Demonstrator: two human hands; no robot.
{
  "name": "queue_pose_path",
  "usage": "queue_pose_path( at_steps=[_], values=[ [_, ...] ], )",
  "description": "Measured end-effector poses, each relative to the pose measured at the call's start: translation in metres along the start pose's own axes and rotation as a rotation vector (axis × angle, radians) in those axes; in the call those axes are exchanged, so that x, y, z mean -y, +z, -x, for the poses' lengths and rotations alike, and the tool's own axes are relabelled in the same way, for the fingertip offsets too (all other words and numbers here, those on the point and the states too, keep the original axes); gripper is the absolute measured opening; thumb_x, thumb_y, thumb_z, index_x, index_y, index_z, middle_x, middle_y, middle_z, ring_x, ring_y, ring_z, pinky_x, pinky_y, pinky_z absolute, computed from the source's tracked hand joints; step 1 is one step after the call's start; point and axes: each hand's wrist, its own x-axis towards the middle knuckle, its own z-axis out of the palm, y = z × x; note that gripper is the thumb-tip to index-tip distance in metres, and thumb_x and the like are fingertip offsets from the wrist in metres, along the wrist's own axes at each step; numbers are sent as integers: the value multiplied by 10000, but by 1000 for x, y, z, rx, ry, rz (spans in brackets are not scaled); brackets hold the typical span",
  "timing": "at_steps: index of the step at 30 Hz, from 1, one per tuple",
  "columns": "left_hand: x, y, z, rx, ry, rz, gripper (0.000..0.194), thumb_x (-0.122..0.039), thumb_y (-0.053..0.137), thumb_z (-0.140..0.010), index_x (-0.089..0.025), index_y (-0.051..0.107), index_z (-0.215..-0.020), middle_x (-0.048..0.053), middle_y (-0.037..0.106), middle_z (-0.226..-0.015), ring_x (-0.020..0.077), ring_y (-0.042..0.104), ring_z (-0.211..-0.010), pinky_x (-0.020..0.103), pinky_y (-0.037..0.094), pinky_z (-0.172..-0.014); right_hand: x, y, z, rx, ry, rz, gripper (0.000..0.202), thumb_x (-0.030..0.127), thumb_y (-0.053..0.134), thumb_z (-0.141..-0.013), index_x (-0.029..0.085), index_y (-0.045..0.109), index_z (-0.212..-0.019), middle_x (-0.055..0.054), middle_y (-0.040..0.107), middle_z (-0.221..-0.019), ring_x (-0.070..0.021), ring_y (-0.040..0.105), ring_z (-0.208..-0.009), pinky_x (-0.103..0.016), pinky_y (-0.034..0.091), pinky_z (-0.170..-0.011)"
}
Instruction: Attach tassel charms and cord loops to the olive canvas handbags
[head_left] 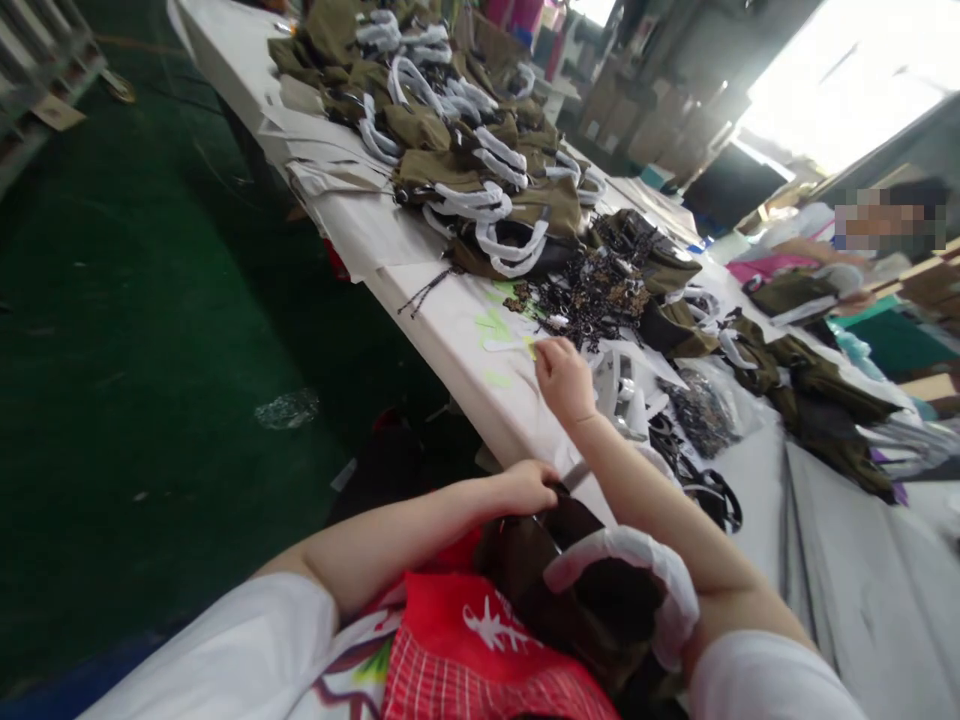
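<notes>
An olive-brown handbag (pixel 525 560) with a white-wrapped handle (pixel 630 545) rests in my lap against a red apron (pixel 480 630). My left hand (pixel 531 486) is closed on the bag's upper edge. Over the tabletop, my right hand (pixel 562 378) is closed, its fingertips pressed together. A thin white strip (pixel 510 345) extends left from those fingertips; whether they grip it is unclear. Green-yellow marks or stickers (pixel 491 325) lie on the white table covering beside it. Just beyond the right hand is a heap of dark chains or straps with small tags (pixel 592 295).
Many olive bags (pixel 450 150) with white-wrapped handles are piled along the table (pixel 420 320). A clear plastic bag of small parts (pixel 705 405) lies to the right. Across the table, a person (pixel 810 245) handles another bag. Green floor (pixel 150 400) runs along the left.
</notes>
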Motion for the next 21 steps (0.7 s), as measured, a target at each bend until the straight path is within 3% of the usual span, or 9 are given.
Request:
queue_pose_path(
  at_steps=[1,4,7,10,13,16,21],
  values=[
    [-1,1,0,29,11,17,348,-118,584,-666,-136,744,-974,18,716,-779,185,658,-747,243,513,-677,0,-19,13,-56,1,-141,330,270,350,-1014,168,620,-1172,-108,667,-1121,-189,671,-923,-290,495,-845],
    [-3,2,-4,124,42,54,308,-183,603,-725,-115,729,-998,35,729,-840,197,664,-811,255,513,-736,0,-69,70,29,54,-492,301,337,384,-997,182,610,-1124,-9,687,-736,-140,667,-628,-250,523,-670],
    [-8,1,-7,154,113,90,287,-220,671,-707,-115,721,-969,36,732,-880,206,657,-869,260,497,-781,-1,-89,139,160,121,-585,201,307,502,-937,209,637,-1050,12,698,-698,-135,674,-614,-237,528,-652],
    [-13,0,-6,252,99,139,275,-255,721,-666,-107,713,-897,31,723,-816,188,651,-773,253,490,-700,-10,-74,194,243,209,-581,174,252,522,-918,211,662,-1013,2,722,-764,-134,683,-647,-228,529,-659],
    [-18,4,-4,346,27,161,244,-219,711,-644,-105,697,-859,17,709,-770,146,630,-699,228,471,-654,-22,-50,223,296,190,-410,221,187,482,-940,201,678,-1043,-33,737,-907,-158,696,-788,-248,524,-741],
    [-23,13,-3,316,-18,167,199,-185,692,-644,-108,678,-827,2,688,-725,116,606,-657,210,451,-625,-24,-37,232,413,86,-134,285,135,451,-949,193,661,-1133,-82,716,-1057,-201,686,-901,-283,516,-793],
    [-29,25,-5,259,-62,175,216,-181,704,-648,-91,672,-842,6,672,-699,112,596,-641,211,444,-612,-13,-25,231,553,99,146,301,118,384,-968,119,659,-1090,-164,698,-988,-246,695,-814,-314,533,-689]
  ],
)
